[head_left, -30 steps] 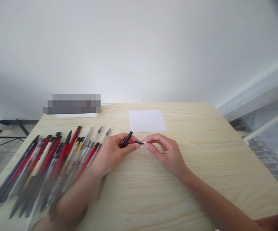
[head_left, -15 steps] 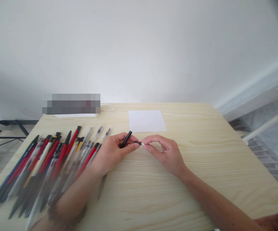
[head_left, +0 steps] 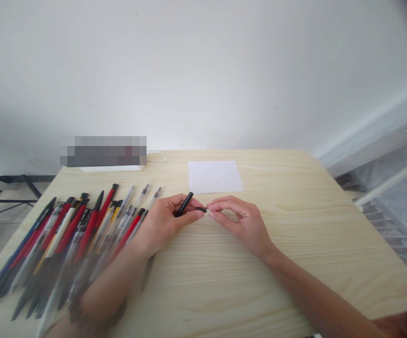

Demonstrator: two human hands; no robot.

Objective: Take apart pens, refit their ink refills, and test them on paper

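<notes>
My left hand [head_left: 163,219] grips a black pen cap [head_left: 185,203] that sticks up between its fingers, and its thumb and forefinger also pinch a thin dark pen piece [head_left: 201,209]. My right hand [head_left: 240,223] pinches the other end of that same piece, fingertips almost touching those of the left. Both hands hover just above the light wooden table [head_left: 295,225], a little in front of a white sheet of paper [head_left: 215,176].
A long row of several pens [head_left: 69,234], red, black, blue, white and clear, lies fanned out on the table's left half under my left forearm. A white flat object with a blurred top [head_left: 111,167] sits at the back left edge. A white wall rises behind.
My right hand's fingertips have closed in slightly toward the left hand, so less of the thin piece shows between them. Everything else is still.
</notes>
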